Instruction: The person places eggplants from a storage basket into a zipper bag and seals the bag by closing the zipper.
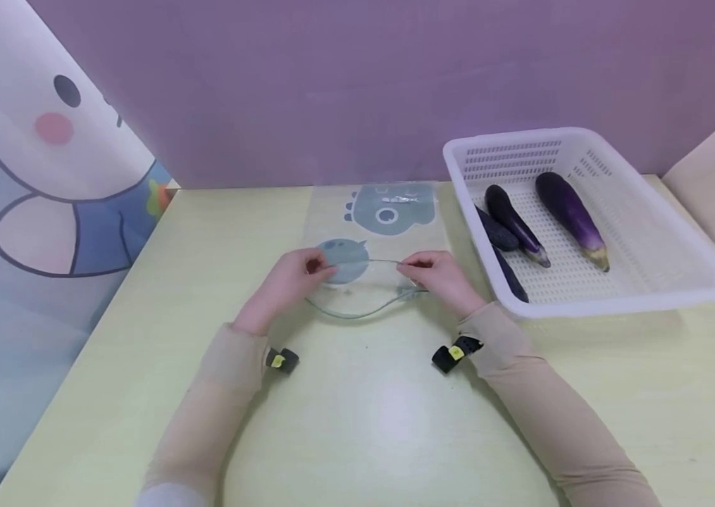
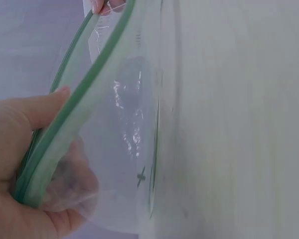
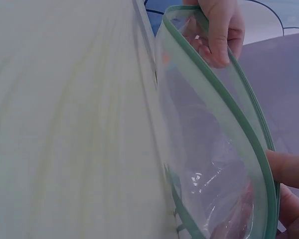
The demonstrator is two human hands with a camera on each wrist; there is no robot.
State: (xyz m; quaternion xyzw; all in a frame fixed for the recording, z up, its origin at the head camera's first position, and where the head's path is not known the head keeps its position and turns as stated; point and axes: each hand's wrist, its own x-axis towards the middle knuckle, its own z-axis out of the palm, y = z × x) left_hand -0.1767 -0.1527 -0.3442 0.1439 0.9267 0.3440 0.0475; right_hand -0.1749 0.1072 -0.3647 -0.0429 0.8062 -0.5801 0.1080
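A clear zip bag [image 1: 389,218] with green cartoon animal prints lies flat on the table, its mouth toward me. Thumb and fingers of my left hand [image 1: 287,282] pinch the far side of its green zip edge [image 2: 87,84] near the left end. On the right, my right hand [image 1: 439,278] pinches the same edge. Between the hands that edge is raised in a nearly straight line, while the near edge sags toward me in a curve. The mouth gapes, as the right wrist view shows, with the left hand's fingers [image 3: 219,50] at the far end.
A white plastic basket [image 1: 617,308] stands right of the bag, close to my right hand. Inside lie a large purple eggplant [image 1: 573,215], a slimmer eggplant [image 1: 515,222] and other dark, long vegetables along its left wall. A purple panel [image 1: 306,91] rises behind the table [image 1: 344,422].
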